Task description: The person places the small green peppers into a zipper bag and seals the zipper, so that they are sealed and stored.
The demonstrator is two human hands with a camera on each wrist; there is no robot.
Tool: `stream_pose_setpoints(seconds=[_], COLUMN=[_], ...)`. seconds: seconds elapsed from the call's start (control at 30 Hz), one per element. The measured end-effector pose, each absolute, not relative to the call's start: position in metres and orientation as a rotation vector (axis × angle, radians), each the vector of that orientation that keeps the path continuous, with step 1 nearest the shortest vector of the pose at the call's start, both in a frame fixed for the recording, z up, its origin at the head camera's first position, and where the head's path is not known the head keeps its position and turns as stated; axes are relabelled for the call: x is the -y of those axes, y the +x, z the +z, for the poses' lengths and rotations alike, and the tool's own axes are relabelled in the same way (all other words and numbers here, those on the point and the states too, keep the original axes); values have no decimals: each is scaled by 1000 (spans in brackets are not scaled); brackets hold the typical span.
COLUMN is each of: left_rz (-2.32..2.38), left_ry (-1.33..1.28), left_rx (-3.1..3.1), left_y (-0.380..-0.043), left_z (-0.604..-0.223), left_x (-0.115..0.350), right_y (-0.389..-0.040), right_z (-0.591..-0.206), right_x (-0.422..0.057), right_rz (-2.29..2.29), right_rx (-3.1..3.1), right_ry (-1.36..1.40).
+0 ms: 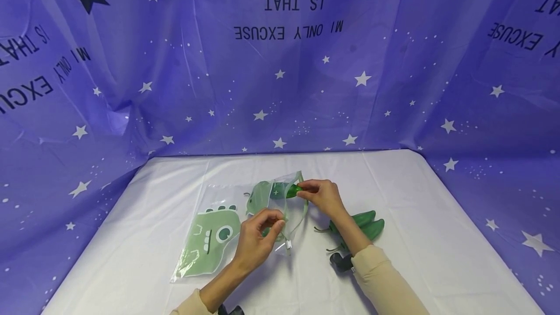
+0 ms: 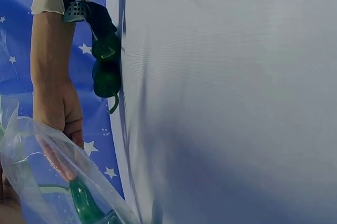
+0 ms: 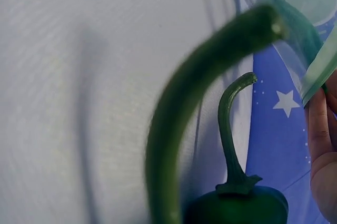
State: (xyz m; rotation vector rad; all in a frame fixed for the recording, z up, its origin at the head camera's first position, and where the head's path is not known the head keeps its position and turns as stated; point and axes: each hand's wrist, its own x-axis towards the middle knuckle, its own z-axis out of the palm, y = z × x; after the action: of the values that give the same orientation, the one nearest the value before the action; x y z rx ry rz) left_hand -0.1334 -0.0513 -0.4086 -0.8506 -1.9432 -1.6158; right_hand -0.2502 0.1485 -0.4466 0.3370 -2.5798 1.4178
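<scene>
Person's left hand [image 1: 258,235] pinching near edge of clear plastic bag [image 1: 278,204] with light-green trim and white slider. Right hand [image 1: 323,197] at bag mouth, pinching tip of glossy green long pepper [image 1: 294,191], which lies mostly within bag. Flat green one-eyed monster print [image 1: 210,244] on clear plastic to left. Two dark-green peppers [image 1: 365,222] with curved stems side by side on white cloth [image 1: 437,237], near right forearm.

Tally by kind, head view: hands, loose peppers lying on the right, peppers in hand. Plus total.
Hands: 2 (left hand, right hand)
Loose green peppers: 2 (farther pepper, nearer pepper)
Held green pepper: 1
Total: 5
</scene>
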Motion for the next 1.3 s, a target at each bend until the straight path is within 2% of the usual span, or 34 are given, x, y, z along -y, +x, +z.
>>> stream_pose_setpoints(seconds=[0.67,1.3], left_rz=[-1677,-1746], left_ry=[-821,-768], left_rx=[1935,1906], left_y=[-132,-134], left_z=[-409,-412], left_x=[51,53], right_y=[-250,-244], right_z=[-449,-447], right_x=[-145,-154], right_rz=[1289,1394], right_rx=[2529,2512], right_ry=[418,553])
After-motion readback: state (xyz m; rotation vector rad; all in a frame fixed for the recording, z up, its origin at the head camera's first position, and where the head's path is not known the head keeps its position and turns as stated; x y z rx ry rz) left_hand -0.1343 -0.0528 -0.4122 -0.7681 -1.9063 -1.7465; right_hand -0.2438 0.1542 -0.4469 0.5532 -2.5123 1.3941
